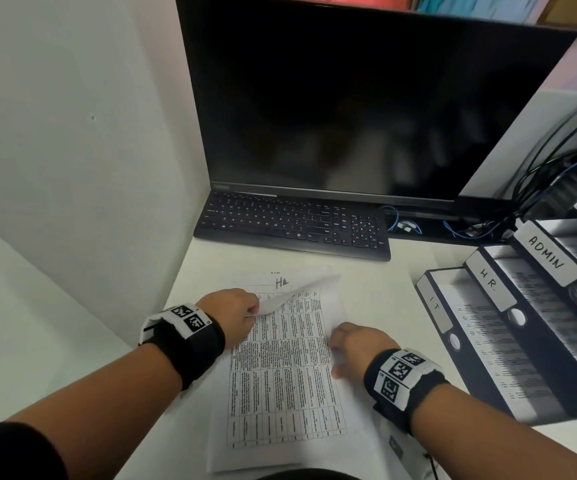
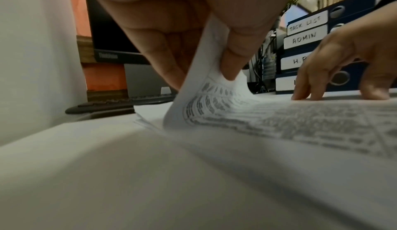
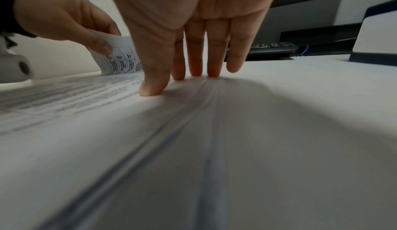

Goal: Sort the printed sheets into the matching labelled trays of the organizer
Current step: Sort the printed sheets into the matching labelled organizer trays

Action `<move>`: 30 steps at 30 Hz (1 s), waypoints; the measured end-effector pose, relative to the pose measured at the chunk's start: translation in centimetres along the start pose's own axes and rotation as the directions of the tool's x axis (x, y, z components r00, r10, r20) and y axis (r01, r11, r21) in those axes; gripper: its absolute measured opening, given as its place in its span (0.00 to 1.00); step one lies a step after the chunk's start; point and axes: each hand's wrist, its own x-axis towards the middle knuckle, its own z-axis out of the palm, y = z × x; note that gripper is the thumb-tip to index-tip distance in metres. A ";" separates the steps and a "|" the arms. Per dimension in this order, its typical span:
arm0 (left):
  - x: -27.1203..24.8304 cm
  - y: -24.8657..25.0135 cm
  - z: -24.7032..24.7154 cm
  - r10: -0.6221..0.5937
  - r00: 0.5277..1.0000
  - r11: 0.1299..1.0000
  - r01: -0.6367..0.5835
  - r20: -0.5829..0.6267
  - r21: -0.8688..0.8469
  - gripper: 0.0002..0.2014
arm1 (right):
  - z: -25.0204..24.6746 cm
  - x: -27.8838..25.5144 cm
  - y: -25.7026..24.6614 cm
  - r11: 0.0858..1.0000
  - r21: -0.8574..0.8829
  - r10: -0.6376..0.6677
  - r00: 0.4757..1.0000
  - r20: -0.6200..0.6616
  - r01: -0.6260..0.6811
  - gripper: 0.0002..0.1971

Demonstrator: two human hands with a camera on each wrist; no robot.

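L hand (image 1: 235,308) pinches top sheet's (image 1: 290,368) curled corner, R hand (image 1: 356,348) flat w/ straight fingers pressing stack's right edge; only L wrist view shows thumb (image 2: 234,60) under paper.

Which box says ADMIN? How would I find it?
Look right of the black monitor, where a row of dark organizer trays steps back along the desk. Counting from the nearest, IT, then H.R., the ADMIN tray is third, just before the partly cut-off TASK one; its white strip bears ADMIN in handwritten capitals.
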 end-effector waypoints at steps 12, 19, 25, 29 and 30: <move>-0.8 1.0 -6.6 -0.038 0.944 0.977 -0.033 -0.327 -0.210 0.14 | -3.2 -2.1 0.6 0.897 0.359 0.331 0.930 -0.157 -0.258 0.42; -0.7 2.8 -8.7 -0.073 0.961 0.938 -0.025 -0.267 -0.346 0.11 | -7.6 -6.0 4.5 0.715 0.694 0.497 0.758 -0.422 -0.082 0.15; -0.3 6.8 -10.0 0.033 0.992 0.985 -0.052 -0.119 -0.164 0.11 | -8.7 -8.8 5.2 0.781 0.624 0.399 0.751 -0.525 0.021 0.08; 0.4 9.1 -10.9 0.082 0.973 0.961 -0.134 -0.214 -0.241 0.10 | -9.4 -10.7 6.4 0.810 0.583 0.450 0.701 -0.554 -0.060 0.13; 0.5 9.6 -11.2 0.094 0.964 0.949 -0.162 -0.248 -0.270 0.10 | -9.7 -11.5 6.9 0.823 0.560 0.459 0.689 -0.561 -0.093 0.13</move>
